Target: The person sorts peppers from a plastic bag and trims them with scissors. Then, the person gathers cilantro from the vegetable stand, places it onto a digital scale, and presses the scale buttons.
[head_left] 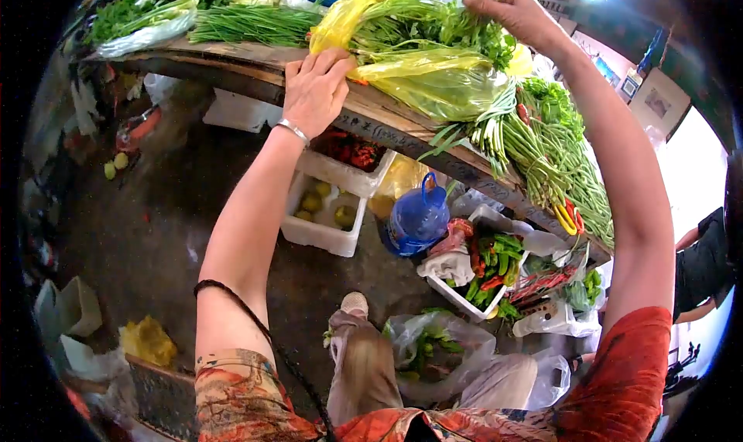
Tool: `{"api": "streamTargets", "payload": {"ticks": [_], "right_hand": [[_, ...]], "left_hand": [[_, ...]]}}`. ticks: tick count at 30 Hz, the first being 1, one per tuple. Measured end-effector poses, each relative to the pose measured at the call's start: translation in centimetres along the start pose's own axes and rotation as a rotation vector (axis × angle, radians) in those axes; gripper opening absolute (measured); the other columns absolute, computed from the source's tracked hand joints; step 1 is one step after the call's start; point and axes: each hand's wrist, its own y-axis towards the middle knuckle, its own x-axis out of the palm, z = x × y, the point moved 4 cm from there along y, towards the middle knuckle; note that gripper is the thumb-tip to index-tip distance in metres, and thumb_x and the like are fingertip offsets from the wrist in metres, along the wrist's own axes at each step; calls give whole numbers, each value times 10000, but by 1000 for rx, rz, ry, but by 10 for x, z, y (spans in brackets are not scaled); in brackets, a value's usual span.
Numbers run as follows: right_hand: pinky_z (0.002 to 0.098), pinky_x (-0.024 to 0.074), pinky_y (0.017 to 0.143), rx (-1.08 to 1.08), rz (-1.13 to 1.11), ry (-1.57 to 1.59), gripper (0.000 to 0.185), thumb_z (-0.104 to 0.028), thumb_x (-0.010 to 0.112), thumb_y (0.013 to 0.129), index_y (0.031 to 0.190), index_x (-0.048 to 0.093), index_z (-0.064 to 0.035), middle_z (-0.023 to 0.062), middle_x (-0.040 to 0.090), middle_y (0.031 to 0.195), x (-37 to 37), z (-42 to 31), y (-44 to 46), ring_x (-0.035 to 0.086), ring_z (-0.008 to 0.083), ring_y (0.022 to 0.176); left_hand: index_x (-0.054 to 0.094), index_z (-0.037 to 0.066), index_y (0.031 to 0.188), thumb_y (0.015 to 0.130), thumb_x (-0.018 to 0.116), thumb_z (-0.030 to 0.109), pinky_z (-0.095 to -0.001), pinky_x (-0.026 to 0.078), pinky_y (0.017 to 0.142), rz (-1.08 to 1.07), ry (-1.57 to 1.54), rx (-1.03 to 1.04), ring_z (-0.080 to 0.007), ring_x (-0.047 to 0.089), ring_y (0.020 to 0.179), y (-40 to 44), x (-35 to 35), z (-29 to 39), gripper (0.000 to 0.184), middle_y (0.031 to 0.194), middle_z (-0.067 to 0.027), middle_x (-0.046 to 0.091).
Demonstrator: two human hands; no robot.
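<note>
My left hand (316, 95) is at the front edge of the wooden stall table (232, 70), fingers closed on the rim of a yellow plastic bag (441, 82). Leafy green herbs (441, 28) lie partly inside this bag. Higher up at the right, my right hand (511, 12) is closed around the brownish root end of a bunch of greens, above the herbs. The fingers partly hide what it grips. Scallions (251, 25) lie left of the bag, and long green beans (553, 159) lie to its right.
Beneath the table stand a white foam box (323, 233) with round green fruit, a blue plastic jug (418, 221) and a box of peppers (495, 264). A clear bag (472, 341) with greens lies between my legs. Yellow-handled scissors (569, 219) rest on the beans. Another person (703, 264) stands at right.
</note>
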Motion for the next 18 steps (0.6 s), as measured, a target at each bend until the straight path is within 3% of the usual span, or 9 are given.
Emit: {"api": "streamTargets", "payload": {"ticks": [2, 3, 4, 6, 10, 12, 14, 16, 18], "right_hand": [[251, 453, 618, 117, 57, 175, 344, -272, 638, 837, 1045, 628, 1, 33, 630, 758, -19, -23, -12, 552, 117, 714], [248, 444, 598, 187, 90, 147, 287, -251, 631, 848, 974, 624, 8, 34, 625, 746, -29, -23, -13, 544, 110, 682], [253, 446, 587, 154, 143, 408, 205, -218, 610, 867, 905, 632, -18, 38, 627, 746, -33, -10, -5, 545, 105, 669], [251, 430, 573, 187, 283, 290, 168, -202, 600, 880, 873, 636, -39, 36, 632, 757, -62, 14, 1, 545, 112, 648], [253, 407, 574, 139, 315, 349, 179, -219, 611, 877, 886, 643, -44, 24, 626, 754, -75, 25, -9, 533, 113, 629], [255, 393, 593, 226, 490, 464, 214, -252, 620, 876, 908, 649, -42, 8, 620, 779, -91, 22, -18, 519, 111, 645], [257, 434, 652, 231, 521, 545, 282, -305, 613, 887, 966, 647, -37, 8, 627, 848, -120, 62, -22, 537, 112, 720], [275, 455, 674, 123, 741, 586, 255, -297, 598, 897, 970, 632, -55, 6, 617, 836, -129, 17, -45, 553, 122, 737], [291, 467, 680, 291, 610, 725, 229, -289, 591, 903, 969, 610, -71, 8, 609, 839, -173, 86, -59, 569, 136, 757]], "left_hand": [[581, 148, 1066, 786, 537, 80, -389, 347, 863, -4, 5, 1, -223, 517, 1071, -1, 1, -2, 292, 1168, -5, 549], [582, 147, 1066, 785, 537, 80, -389, 349, 864, -9, 10, 1, -220, 518, 1069, -2, 2, -2, 292, 1169, -4, 548], [582, 147, 1066, 785, 537, 80, -389, 349, 864, -12, 6, 2, -220, 518, 1069, -2, 4, -3, 292, 1169, -4, 548], [591, 176, 1046, 781, 570, 115, -394, 355, 850, 37, 20, 27, -206, 529, 1046, -1, 3, -4, 273, 1114, 10, 566], [589, 175, 1048, 776, 569, 114, -392, 356, 853, 33, 25, 32, -204, 528, 1046, 1, 3, -3, 280, 1114, 15, 565], [585, 172, 1054, 778, 566, 119, -392, 355, 861, 11, 33, 16, -202, 526, 1048, 0, 4, -3, 282, 1114, 15, 564], [582, 170, 1060, 782, 557, 122, -399, 355, 867, 3, 18, 22, -204, 525, 1051, 0, 4, -2, 283, 1128, 8, 559], [580, 169, 1065, 791, 541, 122, -403, 354, 877, -21, 31, -1, -205, 520, 1069, 2, 2, -1, 280, 1140, 2, 556], [579, 163, 1067, 793, 534, 127, -413, 352, 885, -26, 26, -1, -207, 514, 1087, 1, 4, -3, 280, 1141, -3, 557]]}}
